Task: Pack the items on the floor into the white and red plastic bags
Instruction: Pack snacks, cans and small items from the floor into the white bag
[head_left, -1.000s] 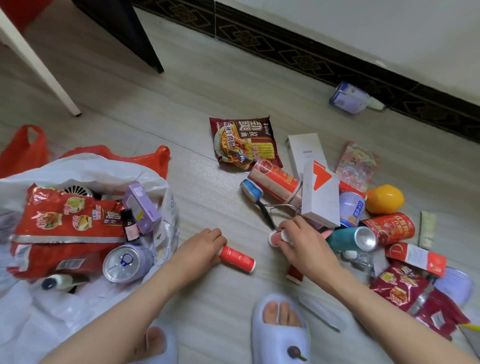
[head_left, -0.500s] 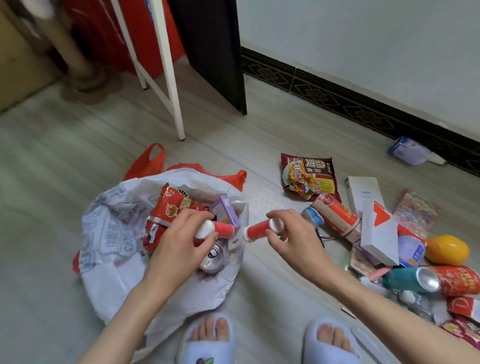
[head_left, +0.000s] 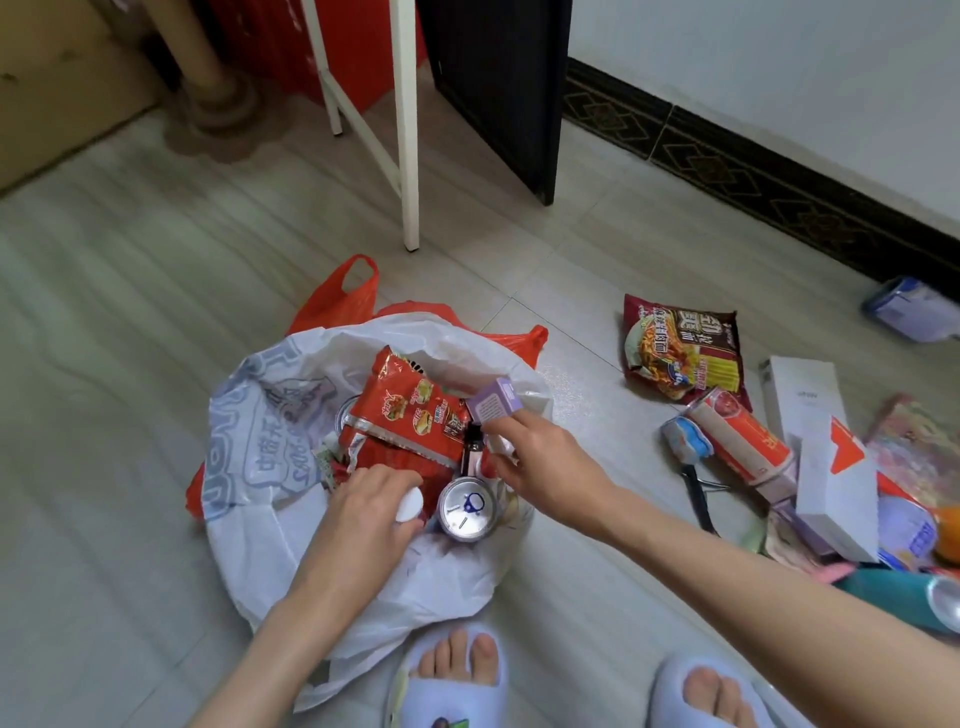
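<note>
Tube in left hand (head_left: 371, 512) mostly hidden; right hand (head_left: 540, 462) blurred.

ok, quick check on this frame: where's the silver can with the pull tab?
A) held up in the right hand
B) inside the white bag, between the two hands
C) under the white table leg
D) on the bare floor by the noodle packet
B: the silver can lies inside the white bag, top facing the camera, between the left hand and the right hand; neither hand grips it.
</note>
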